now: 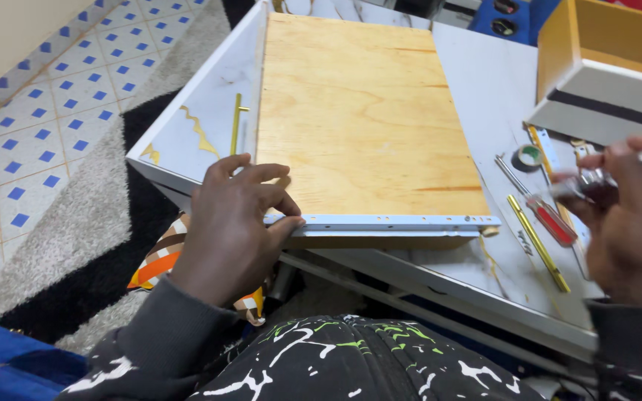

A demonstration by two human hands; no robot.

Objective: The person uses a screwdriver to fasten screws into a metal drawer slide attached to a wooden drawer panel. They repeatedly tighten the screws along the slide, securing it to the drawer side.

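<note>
Steadying the plywood-bottomed drawer [369, 119] at the tabletop's [484, 82] near edge, the left hand [228, 223] pinches the white metal runner [388, 220] along its near rim, seemingly to keep it still, while the right hand [633, 215] hovers closed around a blurred silvery tool [603, 178] above a red-handled screwdriver [548, 215].

Support: a white panel [484, 89] with gold veining.
Landmark: a plywood drawer [365, 119], laid bottom-up on the panel.
Left of drawer: a gold bar handle [236, 122].
Right of drawer: a tape roll [527, 157], a red-handled screwdriver [540, 208], a gold bar [536, 243].
</note>
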